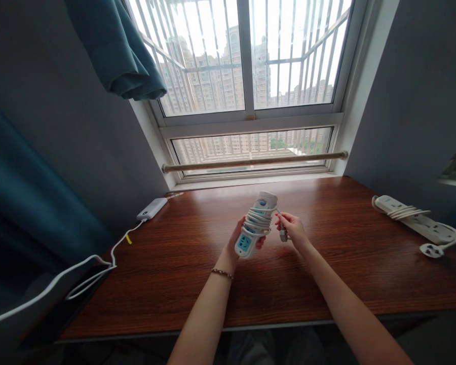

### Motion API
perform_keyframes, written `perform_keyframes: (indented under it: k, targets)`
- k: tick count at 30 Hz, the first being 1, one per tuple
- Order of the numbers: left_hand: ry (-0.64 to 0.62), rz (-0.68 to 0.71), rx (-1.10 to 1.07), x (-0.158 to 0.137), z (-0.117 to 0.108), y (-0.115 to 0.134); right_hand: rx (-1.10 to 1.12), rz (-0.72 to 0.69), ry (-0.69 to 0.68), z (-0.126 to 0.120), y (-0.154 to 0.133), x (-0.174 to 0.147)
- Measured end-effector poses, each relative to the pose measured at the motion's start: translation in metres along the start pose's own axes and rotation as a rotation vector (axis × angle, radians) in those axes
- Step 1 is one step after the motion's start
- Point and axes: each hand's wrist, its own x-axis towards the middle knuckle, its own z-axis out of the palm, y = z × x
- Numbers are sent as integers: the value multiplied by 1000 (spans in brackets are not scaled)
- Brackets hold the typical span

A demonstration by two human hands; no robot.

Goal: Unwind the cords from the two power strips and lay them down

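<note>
My left hand is wrapped round a white power strip with blue socket faces, held tilted above the wooden desk. Its white cord is wound several times around the strip's middle. A blue switch shows near the upper end. Just to the right, my right hand pinches the free end of the cord between thumb and fingers. The grey plug hangs below those fingers. Part of my left hand's fingers is hidden behind the strip.
A second power strip with its cord wound round it lies on the desk at the right. At the left sits a white box-shaped device with a white cable. A barred window and a horizontal rod are behind.
</note>
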Motion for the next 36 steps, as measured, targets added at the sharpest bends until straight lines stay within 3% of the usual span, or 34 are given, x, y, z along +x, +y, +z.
perform_keyframes:
  k: [2,5,10,13,15,18,21,25,27,29,32,36]
  targets:
    - [-58,-81,39,-2,0,-6,-12,-18,30,-3,0,0]
    - [-39,-174,77,-7,2,-10,-40,-92,105,-13,-3,4]
    - [52,-237,105,-10,4,-4,-477,-482,545,-33,-13,12]
    - [138,-273,141,-5,1,-3,-697,-598,659,-37,-19,7]
    - [182,-218,136,1,-2,-5,-863,-641,684,-35,-22,2]
    - [221,-46,95,9,-6,-7,-985,-666,619,-30,-24,-4]
    - [228,79,62,11,-7,-4,-900,-627,408,-21,-22,-4]
    - [252,232,25,9,-3,5,-443,-328,-4,-8,-15,-4]
    - [268,278,18,9,-1,6,-144,-186,-135,-1,-12,-6]
    - [260,307,9,10,2,5,18,-85,-218,3,-10,-8]
    - [227,328,-30,14,8,0,-55,-9,-263,7,-11,-11]
    - [176,267,-106,17,15,-9,-304,-78,-237,11,-16,-15]
